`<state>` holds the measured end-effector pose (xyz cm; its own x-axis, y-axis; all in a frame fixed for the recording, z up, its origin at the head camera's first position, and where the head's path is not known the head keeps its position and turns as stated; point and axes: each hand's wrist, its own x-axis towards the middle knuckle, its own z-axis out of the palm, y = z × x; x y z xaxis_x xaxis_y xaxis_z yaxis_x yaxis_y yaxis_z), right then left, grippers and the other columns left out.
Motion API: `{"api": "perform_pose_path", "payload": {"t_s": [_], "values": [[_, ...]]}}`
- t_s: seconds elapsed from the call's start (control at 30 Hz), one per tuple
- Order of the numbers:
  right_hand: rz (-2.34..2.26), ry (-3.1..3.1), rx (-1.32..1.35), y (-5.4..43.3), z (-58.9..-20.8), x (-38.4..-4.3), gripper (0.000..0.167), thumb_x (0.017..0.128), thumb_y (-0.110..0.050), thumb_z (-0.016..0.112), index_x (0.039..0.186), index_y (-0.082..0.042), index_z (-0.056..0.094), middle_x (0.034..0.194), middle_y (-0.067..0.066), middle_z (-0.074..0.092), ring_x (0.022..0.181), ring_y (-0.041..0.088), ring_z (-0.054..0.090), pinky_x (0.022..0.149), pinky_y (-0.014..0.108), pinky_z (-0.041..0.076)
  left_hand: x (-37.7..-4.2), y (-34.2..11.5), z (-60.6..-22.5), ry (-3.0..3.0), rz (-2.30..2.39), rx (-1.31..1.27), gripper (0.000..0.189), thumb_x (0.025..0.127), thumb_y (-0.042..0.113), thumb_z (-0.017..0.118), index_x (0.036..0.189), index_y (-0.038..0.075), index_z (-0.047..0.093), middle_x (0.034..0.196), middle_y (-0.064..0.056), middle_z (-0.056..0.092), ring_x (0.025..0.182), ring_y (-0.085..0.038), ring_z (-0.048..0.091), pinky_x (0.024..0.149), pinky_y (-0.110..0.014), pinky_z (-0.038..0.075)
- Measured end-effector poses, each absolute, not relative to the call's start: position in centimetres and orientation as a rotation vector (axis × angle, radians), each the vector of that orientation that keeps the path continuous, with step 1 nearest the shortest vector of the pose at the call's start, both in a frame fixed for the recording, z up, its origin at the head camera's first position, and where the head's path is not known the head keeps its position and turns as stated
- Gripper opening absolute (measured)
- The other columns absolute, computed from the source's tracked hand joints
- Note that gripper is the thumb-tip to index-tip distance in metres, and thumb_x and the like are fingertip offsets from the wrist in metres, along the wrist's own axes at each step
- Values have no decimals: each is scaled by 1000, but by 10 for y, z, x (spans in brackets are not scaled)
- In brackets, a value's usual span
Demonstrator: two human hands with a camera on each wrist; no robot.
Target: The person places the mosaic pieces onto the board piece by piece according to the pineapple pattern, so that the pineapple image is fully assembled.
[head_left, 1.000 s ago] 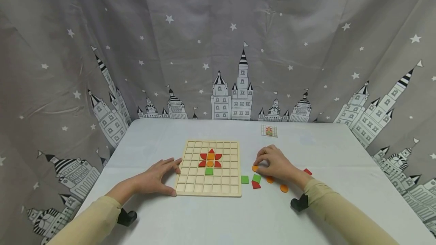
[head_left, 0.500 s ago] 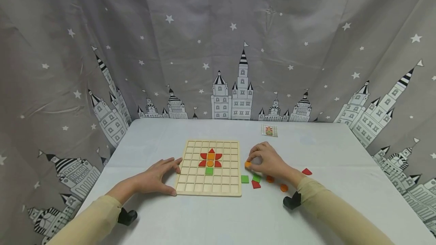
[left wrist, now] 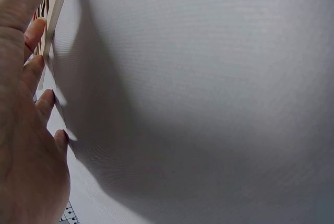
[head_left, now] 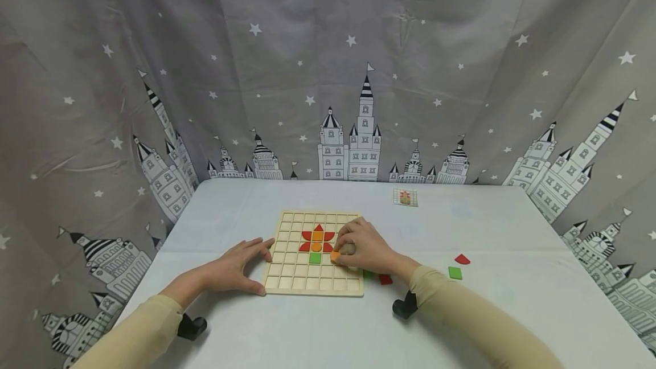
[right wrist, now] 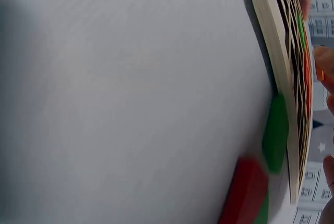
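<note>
Over a wooden grid board [head_left: 292, 283], a person's right hand [head_left: 361, 247] pinches an orange piece [head_left: 335, 256] in its fingers, with a green square [head_left: 315, 258] set in the board just left of them. Spread wide, the fingers of the left hand [head_left: 234, 269] touch the board's left edge. Beyond the right fingers, off to their right, a printed card [head_left: 405, 197] lies on the white table [head_left: 328, 332].

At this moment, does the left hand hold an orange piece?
No, the right hand pinches the orange piece, while the left hand is at the left edge of the wooden board.
</note>
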<state>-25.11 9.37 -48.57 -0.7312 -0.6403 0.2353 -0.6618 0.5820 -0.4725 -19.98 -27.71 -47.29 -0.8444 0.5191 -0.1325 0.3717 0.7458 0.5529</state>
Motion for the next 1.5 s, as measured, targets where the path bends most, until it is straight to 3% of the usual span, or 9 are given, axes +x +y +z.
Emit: {"api": "perform_pose_path", "payload": {"t_s": [0.53, 1.03, 1.5], "values": [[725, -2752, 1093, 74, -493, -246, 19, 88, -42, 80, 94, -24, 81, 112, -8, 66, 118, 17, 48, 102, 39, 41, -201, -279, -476, 2684, 757, 760, 58, 72, 57, 87, 112, 28, 57, 164, -12, 33, 150, -50, 21, 117, -73, 12], [730, -2733, 1098, 78, -491, -246, 11, 86, -36, 82, 91, -26, 81, 107, -10, 65, 112, 16, 49, 100, 38, 42, -201, -279, -476, 2687, 751, 751, 58, 72, 58, 87, 112, 29, 56, 165, -12, 32, 150, -50, 20, 117, -73, 12], [980, -2843, 785, 141, -460, -252, 15, 92, -29, 77, 106, -22, 80, 114, -8, 64, 115, 18, 47, 100, 44, 44, -199, -278, -473, 2680, 753, 717, 57, 72, 57, 87, 111, 29, 55, 165, -10, 32, 150, -49, 19, 117, -73, 13]]}}
